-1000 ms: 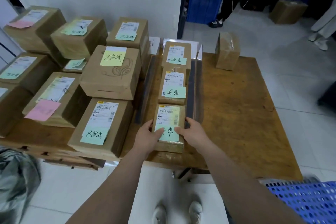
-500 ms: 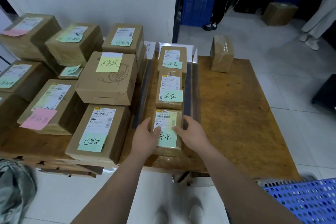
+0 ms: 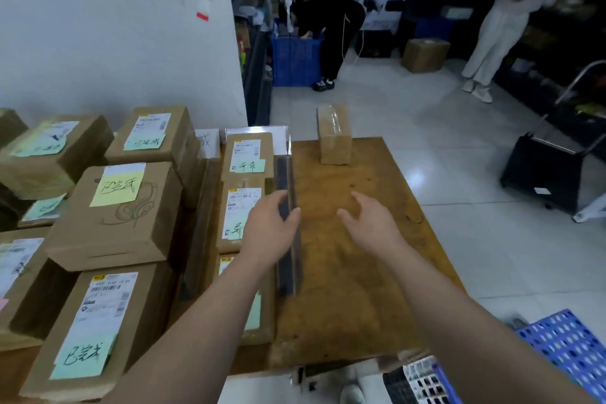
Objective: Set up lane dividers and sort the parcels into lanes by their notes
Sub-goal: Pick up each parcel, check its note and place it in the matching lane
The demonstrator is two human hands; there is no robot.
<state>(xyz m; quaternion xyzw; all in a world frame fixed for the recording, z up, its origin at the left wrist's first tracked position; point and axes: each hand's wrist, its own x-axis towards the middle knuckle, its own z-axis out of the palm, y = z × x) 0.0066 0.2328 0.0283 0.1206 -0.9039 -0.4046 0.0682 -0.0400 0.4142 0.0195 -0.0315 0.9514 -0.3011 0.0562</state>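
Three small cardboard parcels with green notes lie in a row in one lane: the far parcel [image 3: 248,154], the middle parcel [image 3: 237,216], and the near parcel [image 3: 259,315] partly under my left forearm. A clear lane divider [image 3: 288,239] runs along their right side, and a dark divider [image 3: 200,226] along their left. My left hand [image 3: 270,229] hovers over the right divider with relaxed fingers, holding nothing. My right hand [image 3: 370,223] floats open above the bare wooden table [image 3: 344,289]. A taped brown parcel [image 3: 333,134] without a visible note stands at the table's far edge.
Larger boxes with green, yellow and pink notes, such as the headphone-sketch box [image 3: 114,213], fill the left side. A blue perforated basket [image 3: 570,348] sits at the lower right. Two people stand across the tiled floor, with a blue crate [image 3: 295,62] and black trolley [image 3: 544,170].
Both hands have let go of the near parcel and lifted forward and to the right. The camera has tilted up toward the far parcel and the room.
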